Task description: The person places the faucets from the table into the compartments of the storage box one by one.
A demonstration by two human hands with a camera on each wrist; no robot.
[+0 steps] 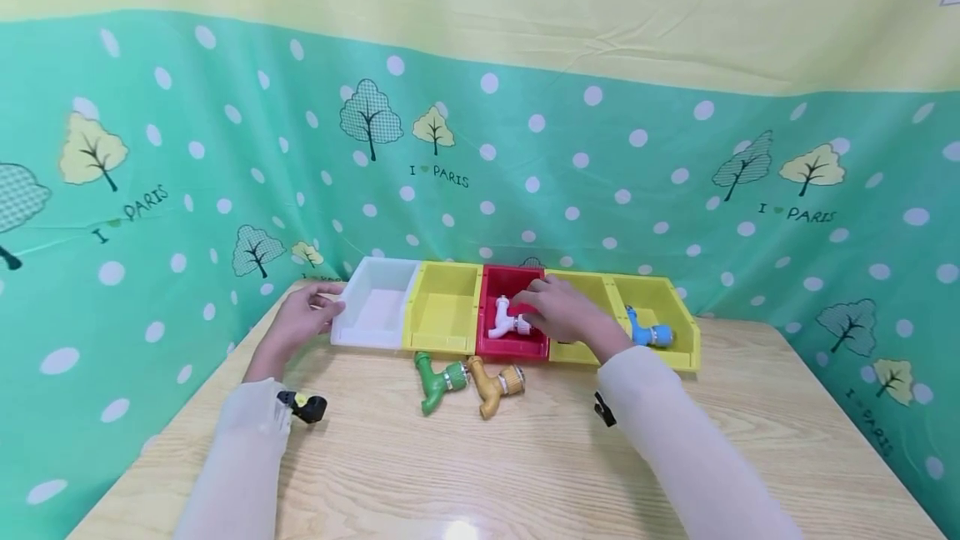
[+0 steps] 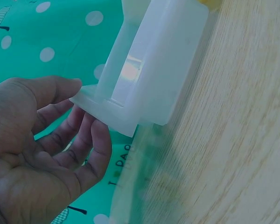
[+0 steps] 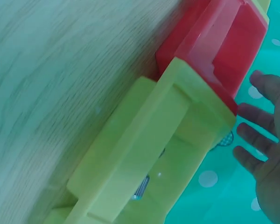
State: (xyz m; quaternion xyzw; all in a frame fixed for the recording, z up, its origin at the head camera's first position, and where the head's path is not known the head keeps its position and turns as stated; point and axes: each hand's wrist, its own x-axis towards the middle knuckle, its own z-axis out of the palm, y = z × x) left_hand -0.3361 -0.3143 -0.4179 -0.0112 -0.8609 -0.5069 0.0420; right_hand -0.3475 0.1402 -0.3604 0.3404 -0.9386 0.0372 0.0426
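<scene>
My left hand [image 1: 306, 319] grips the left rim of a white bin [image 1: 372, 346], its thumb above the edge and fingers curled below, as the left wrist view shows. My right hand [image 1: 564, 307] reaches over the right side of a red bin [image 1: 512, 348], overlapping the yellow bin beside it. In the right wrist view its fingers are spread and hold nothing. A white tap [image 1: 504, 319] lies in the red bin, close to the right fingertips in the head view. In the right wrist view, a shiny metal piece [image 3: 141, 187] shows inside a yellow bin [image 3: 130, 154], mostly hidden by its wall.
A green tap [image 1: 438, 379] and an orange-brown tap [image 1: 494, 383] lie on the wooden table [image 1: 420, 473] before the bin row. A blue tap [image 1: 647, 330] sits in the rightmost yellow bin [image 1: 686, 357]. A dotted green curtain [image 1: 480, 182] hangs close behind the row.
</scene>
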